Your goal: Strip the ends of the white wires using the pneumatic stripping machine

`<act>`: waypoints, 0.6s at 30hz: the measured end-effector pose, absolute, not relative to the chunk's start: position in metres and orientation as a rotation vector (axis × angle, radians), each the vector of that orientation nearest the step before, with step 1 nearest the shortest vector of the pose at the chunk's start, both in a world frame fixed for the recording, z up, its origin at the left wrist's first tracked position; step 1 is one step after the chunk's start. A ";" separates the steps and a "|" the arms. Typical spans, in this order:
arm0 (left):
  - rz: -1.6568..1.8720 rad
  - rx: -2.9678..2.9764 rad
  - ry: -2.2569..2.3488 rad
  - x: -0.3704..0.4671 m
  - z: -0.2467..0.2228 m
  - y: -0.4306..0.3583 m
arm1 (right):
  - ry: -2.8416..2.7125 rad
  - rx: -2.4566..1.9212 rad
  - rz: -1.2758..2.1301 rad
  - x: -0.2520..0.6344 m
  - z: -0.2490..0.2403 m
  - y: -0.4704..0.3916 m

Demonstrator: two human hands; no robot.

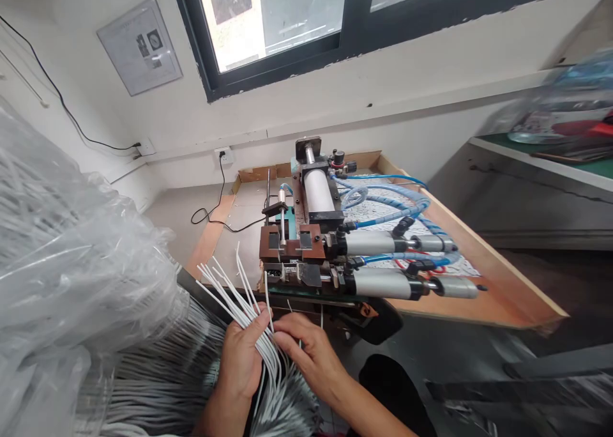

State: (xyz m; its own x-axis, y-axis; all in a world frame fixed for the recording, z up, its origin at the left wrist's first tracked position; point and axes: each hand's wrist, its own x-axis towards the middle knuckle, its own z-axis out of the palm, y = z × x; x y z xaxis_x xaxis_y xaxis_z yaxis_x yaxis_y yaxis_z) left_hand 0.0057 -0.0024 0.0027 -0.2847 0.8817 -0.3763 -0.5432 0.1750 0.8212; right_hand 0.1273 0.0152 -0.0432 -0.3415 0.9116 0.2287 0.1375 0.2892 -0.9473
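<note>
My left hand is closed around a bundle of white cables, whose upper ends fan out to the upper left. Just right of it, my right hand has its thumb and forefinger pressed together beside the bundle, near one cable that stands upright; the pinch point is too small to make out. Both hands are in front of a machine with metal cylinders, brown blocks and dark jaws. The lower part of the bundle hangs down between my wrists.
Clear plastic covers a large pile at the left, with many more cables below it. Blue hoses loop behind the machine inside a wooden tray edge. A green shelf with a plastic bag is at the right.
</note>
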 end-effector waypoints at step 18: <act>1.406 0.429 1.117 0.010 0.017 -0.007 | -0.573 -0.805 1.794 0.119 -0.014 0.033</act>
State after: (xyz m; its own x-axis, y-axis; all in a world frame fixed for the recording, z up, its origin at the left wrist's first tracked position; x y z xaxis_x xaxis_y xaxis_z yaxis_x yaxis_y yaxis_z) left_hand 0.0104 -0.0066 0.0166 -0.2032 0.9116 -0.3573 -0.5540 0.1939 0.8096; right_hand 0.1189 0.0328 -0.0137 -0.2338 0.9386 -0.2538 -0.6176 -0.3450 -0.7068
